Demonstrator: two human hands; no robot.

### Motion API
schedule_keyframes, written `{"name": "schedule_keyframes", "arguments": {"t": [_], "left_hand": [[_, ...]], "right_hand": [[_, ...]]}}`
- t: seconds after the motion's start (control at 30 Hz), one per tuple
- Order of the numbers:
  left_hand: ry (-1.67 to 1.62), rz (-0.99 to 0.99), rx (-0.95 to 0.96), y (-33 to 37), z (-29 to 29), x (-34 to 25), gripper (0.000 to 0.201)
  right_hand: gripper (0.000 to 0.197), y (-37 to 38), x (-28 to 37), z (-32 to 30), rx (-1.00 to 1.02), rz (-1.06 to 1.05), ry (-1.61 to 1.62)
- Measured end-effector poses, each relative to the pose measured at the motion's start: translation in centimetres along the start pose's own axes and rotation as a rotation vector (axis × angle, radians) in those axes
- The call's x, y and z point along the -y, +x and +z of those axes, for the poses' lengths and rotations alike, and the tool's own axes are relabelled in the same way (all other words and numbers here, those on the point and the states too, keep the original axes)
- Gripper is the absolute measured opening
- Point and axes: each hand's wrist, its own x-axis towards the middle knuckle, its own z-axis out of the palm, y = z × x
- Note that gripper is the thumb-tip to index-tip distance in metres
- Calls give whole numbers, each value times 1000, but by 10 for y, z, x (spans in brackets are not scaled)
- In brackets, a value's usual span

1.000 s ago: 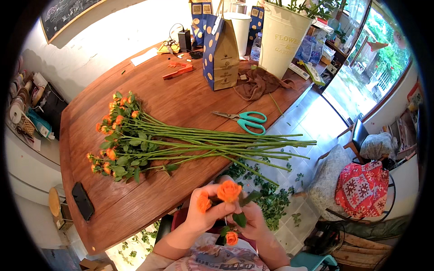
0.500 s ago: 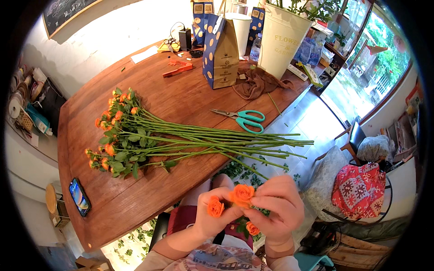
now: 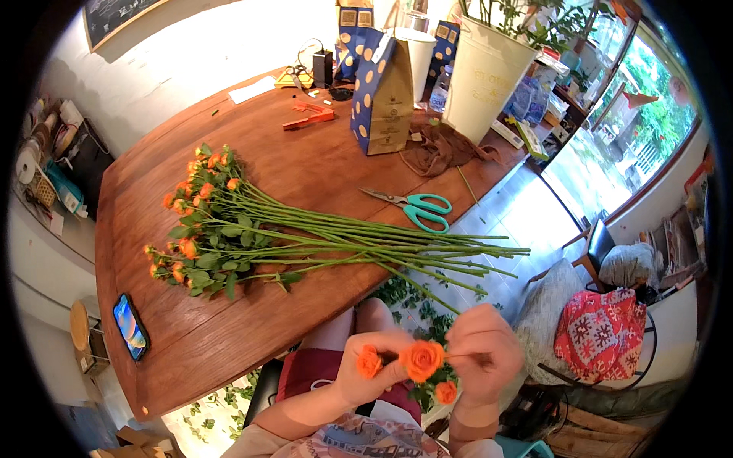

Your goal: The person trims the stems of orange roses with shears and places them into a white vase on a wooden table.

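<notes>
My left hand (image 3: 357,382) is closed around the stems of orange roses, just past the table's near edge. One rose (image 3: 422,360) stands up between thumb and fingers, a second (image 3: 369,362) shows against the hand, and a third (image 3: 446,393) hangs lower among green leaves. My right hand (image 3: 486,353) is beside the upper rose with its fingers pinched together. A thin orange sliver reaches from that bloom toward these fingers; what they hold is not clear. On the table lies a large bundle of orange roses (image 3: 305,229), heads to the left, cut stems over the right edge.
Scissors with teal handles (image 3: 416,208) lie beyond the stems. Farther back are a red tool (image 3: 309,116), a dotted paper bag (image 3: 382,99), a brown cloth (image 3: 439,149) and a cream bucket (image 3: 489,76). A phone (image 3: 130,328) lies at the left edge; leaves (image 3: 412,298) litter the floor.
My right hand has drawn a little to the right, away from the upper rose, and its fingers have closed up. My left hand keeps its hold on the roses.
</notes>
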Motion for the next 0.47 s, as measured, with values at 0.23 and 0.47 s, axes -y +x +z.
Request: {"name": "schedule_keyframes", "arguments": {"t": [0.23,0.47], "left_hand": [[23,62,26,-4,6,-1,19],[-232,24,9,-15,8,11,15]], "right_hand": [[13,-36,-35,-59,-57,248,-611],[40,-51,-49,-136,238,117,-45]]}}
